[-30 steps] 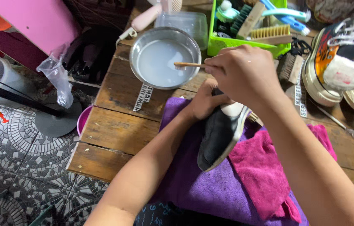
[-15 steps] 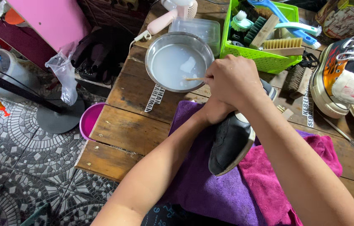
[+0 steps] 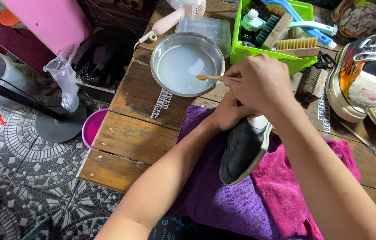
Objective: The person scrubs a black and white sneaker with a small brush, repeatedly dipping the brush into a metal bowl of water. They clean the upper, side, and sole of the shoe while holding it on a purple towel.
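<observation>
Far left, below the worktop (image 3: 130,138) edge: a pink basin (image 3: 92,126) on the tiled floor. On the planks, a metal bowl (image 3: 157,75) of milky water. Over its right side, the tip of a thin wooden brush handle (image 3: 214,78), dipped further in than a second ago, when at the rim. Right of that, the left hand (image 3: 228,113), fingers wrapped round the top end of a black shoe (image 3: 241,149), partly hidden. Shoe tilted, toe down on a purple towel (image 3: 223,200), as before. Above it, the right hand (image 3: 261,82), fingers clenched on the brush handle. Further right, a pink towel (image 3: 286,186), a green basket (image 3: 241,53) of brushes, flame-patterned sneakers (image 3: 357,84).
</observation>
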